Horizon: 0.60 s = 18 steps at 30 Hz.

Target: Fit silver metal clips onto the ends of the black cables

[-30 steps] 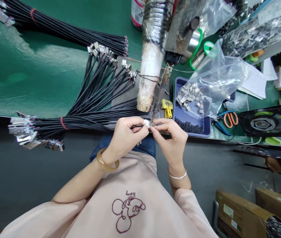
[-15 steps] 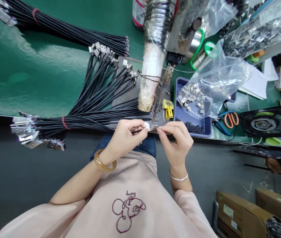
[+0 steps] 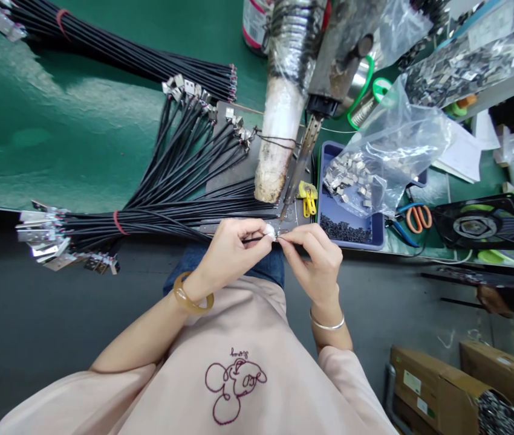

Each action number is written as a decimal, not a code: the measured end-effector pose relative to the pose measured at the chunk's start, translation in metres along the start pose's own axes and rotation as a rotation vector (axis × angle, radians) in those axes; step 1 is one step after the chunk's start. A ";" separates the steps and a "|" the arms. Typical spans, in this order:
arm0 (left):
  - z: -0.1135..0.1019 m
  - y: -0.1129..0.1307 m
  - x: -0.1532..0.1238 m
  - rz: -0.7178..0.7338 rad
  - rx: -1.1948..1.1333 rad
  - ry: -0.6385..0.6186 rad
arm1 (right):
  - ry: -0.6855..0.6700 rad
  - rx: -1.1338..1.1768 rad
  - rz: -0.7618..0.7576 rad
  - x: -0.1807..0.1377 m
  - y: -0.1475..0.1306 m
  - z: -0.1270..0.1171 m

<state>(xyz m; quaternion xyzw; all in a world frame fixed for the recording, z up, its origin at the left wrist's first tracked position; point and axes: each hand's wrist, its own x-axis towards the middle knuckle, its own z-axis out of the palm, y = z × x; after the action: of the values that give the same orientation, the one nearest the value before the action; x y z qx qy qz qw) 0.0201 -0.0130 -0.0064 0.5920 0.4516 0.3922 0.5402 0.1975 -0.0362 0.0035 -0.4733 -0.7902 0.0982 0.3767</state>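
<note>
My left hand point(image 3: 232, 251) is closed around a black cable point(image 3: 251, 240) close to its end. White wrapping covers one of its fingertips. Thumb and finger of my right hand point(image 3: 315, 260) pinch together right at that cable end, on something too small to make out. Just above the fingertips is the tip of a soldering iron point(image 3: 301, 154), held in a fixed mount and pointing down. Behind my left hand lies a bundle of black cables point(image 3: 166, 219) with a red band and metal USB plugs point(image 3: 46, 235) at its left end.
A blue tray point(image 3: 377, 238) holds metal connector shells point(image 3: 352, 175) in a plastic bag and small black parts. Pliers point(image 3: 413, 220), a fan point(image 3: 484, 223), a yellow clip point(image 3: 308, 199) and a solder spool point(image 3: 366, 112) stand around. A wrapped tube point(image 3: 279, 127) hangs beside the iron. Another cable bundle point(image 3: 139, 54) lies behind.
My right hand has moved left, bringing its fingertips up to the cable end and close to my left fingers. My left hand has hardly moved.
</note>
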 end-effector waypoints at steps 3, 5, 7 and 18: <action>0.000 0.000 -0.001 -0.014 -0.017 0.009 | 0.074 0.012 0.020 -0.003 0.002 -0.001; 0.000 0.002 -0.001 -0.026 -0.035 0.020 | 0.244 0.023 0.085 -0.007 0.003 -0.001; 0.000 0.003 -0.001 -0.018 -0.039 0.039 | 0.448 0.087 0.127 -0.010 0.002 -0.001; 0.001 0.009 0.004 0.087 -0.028 0.090 | 0.181 0.107 0.125 -0.006 -0.006 0.004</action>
<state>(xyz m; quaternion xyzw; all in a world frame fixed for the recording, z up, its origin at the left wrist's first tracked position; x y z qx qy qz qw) 0.0229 -0.0094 0.0021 0.5853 0.4438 0.4477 0.5099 0.1919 -0.0435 0.0011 -0.5078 -0.7156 0.1201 0.4644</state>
